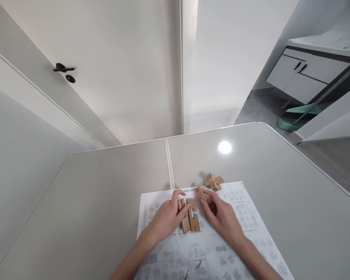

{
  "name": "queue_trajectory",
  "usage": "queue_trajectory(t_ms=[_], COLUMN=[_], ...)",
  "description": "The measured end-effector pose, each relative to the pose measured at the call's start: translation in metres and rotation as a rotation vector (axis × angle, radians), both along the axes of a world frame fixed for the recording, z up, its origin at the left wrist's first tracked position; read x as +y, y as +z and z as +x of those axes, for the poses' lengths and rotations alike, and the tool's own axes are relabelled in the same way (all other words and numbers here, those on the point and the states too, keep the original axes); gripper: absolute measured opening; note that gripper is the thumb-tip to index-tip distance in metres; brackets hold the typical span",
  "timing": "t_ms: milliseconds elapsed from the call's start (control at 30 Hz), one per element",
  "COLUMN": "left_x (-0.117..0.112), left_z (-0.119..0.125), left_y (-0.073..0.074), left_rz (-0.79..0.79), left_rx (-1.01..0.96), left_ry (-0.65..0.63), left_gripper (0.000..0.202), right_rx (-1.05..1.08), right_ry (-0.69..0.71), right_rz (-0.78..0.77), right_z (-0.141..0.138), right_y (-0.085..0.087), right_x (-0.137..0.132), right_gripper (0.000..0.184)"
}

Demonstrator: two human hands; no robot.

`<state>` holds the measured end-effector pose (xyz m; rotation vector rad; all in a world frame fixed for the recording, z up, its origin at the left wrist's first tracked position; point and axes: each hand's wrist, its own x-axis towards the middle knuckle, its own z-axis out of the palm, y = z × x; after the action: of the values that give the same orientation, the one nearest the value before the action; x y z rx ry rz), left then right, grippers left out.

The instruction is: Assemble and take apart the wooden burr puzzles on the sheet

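Two notched wooden puzzle bars (190, 218) lie side by side on a printed instruction sheet (210, 249). My left hand (166, 217) rests on them from the left, fingers curled over the left bar. My right hand (221, 216) pinches a third wooden bar (199, 193) at its near end, just right of the pair. A small assembled cross of wooden pieces (214, 182) sits at the sheet's far edge, untouched.
The sheet lies on a grey table (105, 194) with a seam down its middle. A white door with a black handle (63, 69) and walls stand beyond. At right are a cabinet (306, 74) and a green dustpan (297, 116) on the floor.
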<state>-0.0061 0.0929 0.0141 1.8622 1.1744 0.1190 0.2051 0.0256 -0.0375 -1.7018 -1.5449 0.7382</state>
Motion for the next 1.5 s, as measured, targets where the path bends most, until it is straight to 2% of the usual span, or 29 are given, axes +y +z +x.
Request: queue_trajectory(t_ms=[233, 467, 767, 1067, 1300, 1433, 1500], left_x=[-0.001, -0.001, -0.006, -0.009, -0.011, -0.013, -0.014], left_z=[0.0, 0.005, 0.011, 0.014, 0.014, 0.013, 0.013], left_y=[0.002, 0.008, 0.011, 0.003, 0.008, 0.013, 0.013], left_rz=[0.04, 0.148, 0.255, 0.307, 0.303, 0.38, 0.406], left_rx=[0.045, 0.23, 0.353, 0.465, 0.422, 0.258, 0.144], left_ry=[-0.028, -0.058, -0.084, -0.13, -0.097, -0.104, -0.144], left_gripper=[0.032, 0.034, 0.023, 0.027, 0.027, 0.024, 0.034], right_rx=[-0.014, -0.038, -0.113, -0.205, -0.258, -0.256, -0.257], right_ry=[0.042, 0.049, 0.016, 0.073, 0.068, 0.073, 0.078], right_rz=[0.008, 0.032, 0.114, 0.148, 0.143, 0.144, 0.157], right_z=[0.003, 0.001, -0.012, -0.016, -0.018, -0.019, -0.018], right_y=[0.002, 0.01, -0.001, -0.006, -0.005, -0.003, -0.003], right_x=[-0.002, -0.009, -0.033, -0.034, -0.034, -0.033, -0.033], right_gripper=[0.038, 0.039, 0.039, 0.033, 0.034, 0.035, 0.035])
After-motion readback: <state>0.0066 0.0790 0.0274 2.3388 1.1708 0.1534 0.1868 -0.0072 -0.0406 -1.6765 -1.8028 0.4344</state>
